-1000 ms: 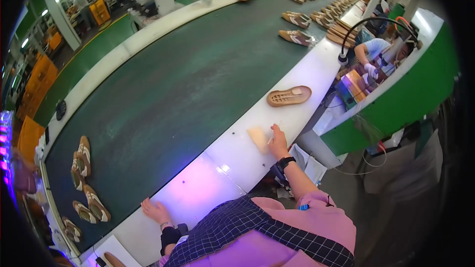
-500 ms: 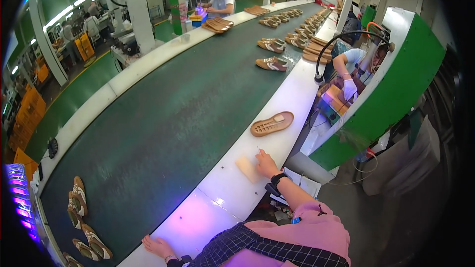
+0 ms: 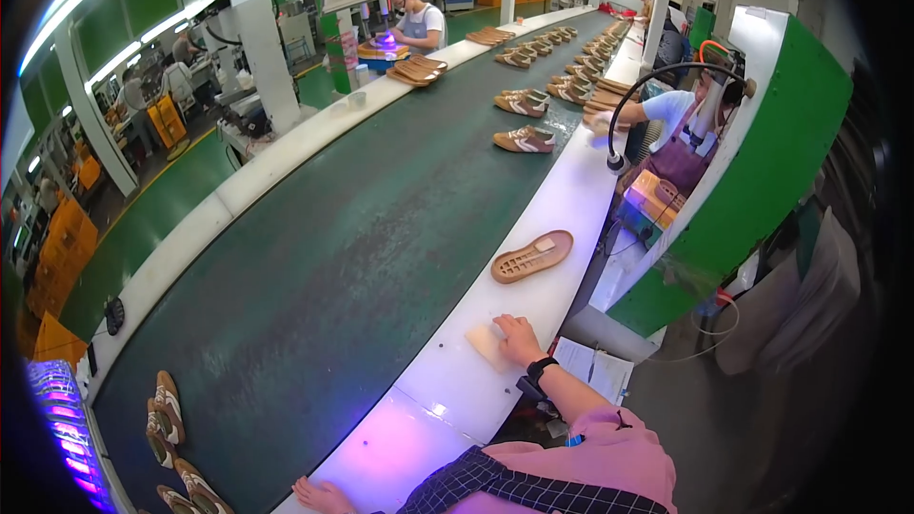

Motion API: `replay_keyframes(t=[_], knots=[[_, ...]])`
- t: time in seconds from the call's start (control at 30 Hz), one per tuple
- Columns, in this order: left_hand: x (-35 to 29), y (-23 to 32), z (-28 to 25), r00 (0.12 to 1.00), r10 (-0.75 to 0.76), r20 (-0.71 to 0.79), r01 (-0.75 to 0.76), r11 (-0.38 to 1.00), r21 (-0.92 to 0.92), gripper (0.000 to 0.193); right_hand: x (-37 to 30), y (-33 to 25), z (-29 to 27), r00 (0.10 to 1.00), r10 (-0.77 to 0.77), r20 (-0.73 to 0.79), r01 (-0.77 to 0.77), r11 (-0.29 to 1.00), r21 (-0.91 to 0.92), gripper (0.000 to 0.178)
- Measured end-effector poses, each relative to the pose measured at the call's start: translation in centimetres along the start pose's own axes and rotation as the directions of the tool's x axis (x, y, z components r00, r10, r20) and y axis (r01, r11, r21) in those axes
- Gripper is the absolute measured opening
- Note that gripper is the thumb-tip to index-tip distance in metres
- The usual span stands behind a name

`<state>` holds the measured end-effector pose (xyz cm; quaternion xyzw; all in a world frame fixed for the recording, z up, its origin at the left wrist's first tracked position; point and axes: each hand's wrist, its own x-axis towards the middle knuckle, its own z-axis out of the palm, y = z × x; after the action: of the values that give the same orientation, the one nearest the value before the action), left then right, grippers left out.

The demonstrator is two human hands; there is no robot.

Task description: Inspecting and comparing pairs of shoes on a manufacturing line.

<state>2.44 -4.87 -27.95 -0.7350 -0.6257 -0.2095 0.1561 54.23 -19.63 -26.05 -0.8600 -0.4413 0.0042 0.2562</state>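
Since the earlier frame, a co-worker's hand [image 3: 600, 124], now blurred, has left the lit box [image 3: 657, 195] and swung out to the stacked soles [image 3: 614, 95] beside the dark green belt [image 3: 333, 266]. Our right hand [image 3: 520, 343] has its fingers partly open and lightly bent at the right edge of a cream rectangular pad [image 3: 486, 348]; we cannot tell whether they grip it. Our left hand [image 3: 324, 495] spreads its fingers loosely near the belt, nothing seen in them. Just beyond the right fingers, a tan shoe sole [image 3: 524, 262] lies on the white worktop [image 3: 552, 209]. Brown-and-white sneakers [image 3: 524, 139] ride the belt, and across it we see another worker [image 3: 424, 24]
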Motion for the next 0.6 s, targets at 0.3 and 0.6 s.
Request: replay_keyframes(t=[0.3,0.6], knots=[[-0.1,0.3,0.6,1.000,-0.006,-0.005,0.006,1.000,-0.014,0.035,-0.9,-0.7,-0.1,0.985,0.167,-0.052,-0.158,0.976,0.149,0.047],[-0.9,-1.0,1.9,1.000,-0.004,0.002,0.004,0.999,0.045,0.035,-1.1,-1.5,0.7,0.985,0.152,-0.086,-0.139,0.979,0.149,0.050]])
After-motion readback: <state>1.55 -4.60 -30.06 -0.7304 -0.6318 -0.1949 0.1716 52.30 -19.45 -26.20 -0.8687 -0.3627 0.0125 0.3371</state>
